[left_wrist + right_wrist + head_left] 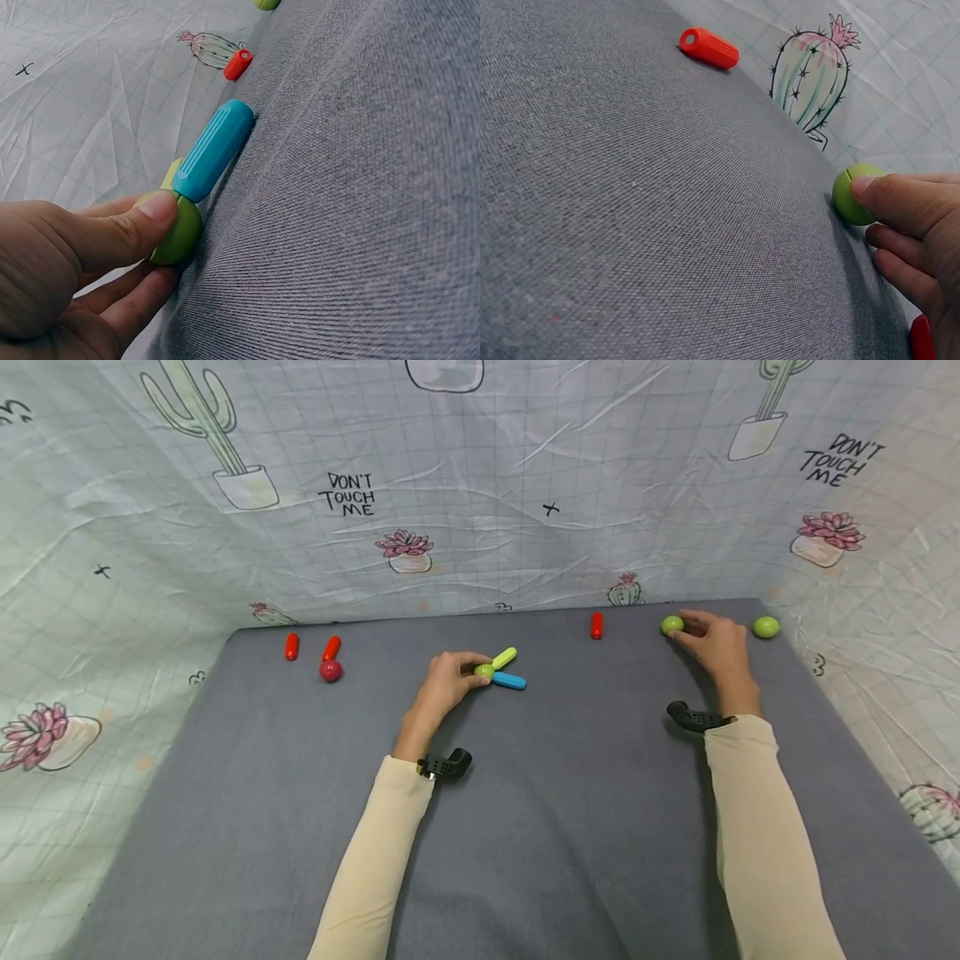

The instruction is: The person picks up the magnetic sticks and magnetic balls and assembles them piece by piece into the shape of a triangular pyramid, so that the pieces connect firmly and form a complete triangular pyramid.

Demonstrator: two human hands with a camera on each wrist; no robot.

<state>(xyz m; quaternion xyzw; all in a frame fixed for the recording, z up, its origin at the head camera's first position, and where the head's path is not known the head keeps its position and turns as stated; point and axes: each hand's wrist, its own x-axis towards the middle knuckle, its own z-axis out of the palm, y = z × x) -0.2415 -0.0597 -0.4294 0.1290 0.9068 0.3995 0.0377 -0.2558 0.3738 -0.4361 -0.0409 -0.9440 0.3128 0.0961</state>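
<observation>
My left hand (444, 683) pinches a green ball (484, 672) between thumb and fingers, low over the grey cloth. A blue ribbed rod (215, 150) and a yellow-green rod (505, 657) reach out from that ball, spread in a V to the right. At the far right, my right hand (716, 643) holds another green ball (851, 196) at the cloth, thumb on its near side; a slit shows in the ball. In the right wrist view, a red piece (921, 339) peeks out below the fingers, mostly hidden. A third green ball (766, 627) lies just right of this hand.
Between the hands, a short red rod (597, 626) lies near the back edge. Farther left are a red rod (292, 647) and a red ball (331, 671) with another red rod (332, 648) against it. A printed white curtain (465, 485) hangs behind the grey cloth-covered table (225, 827).
</observation>
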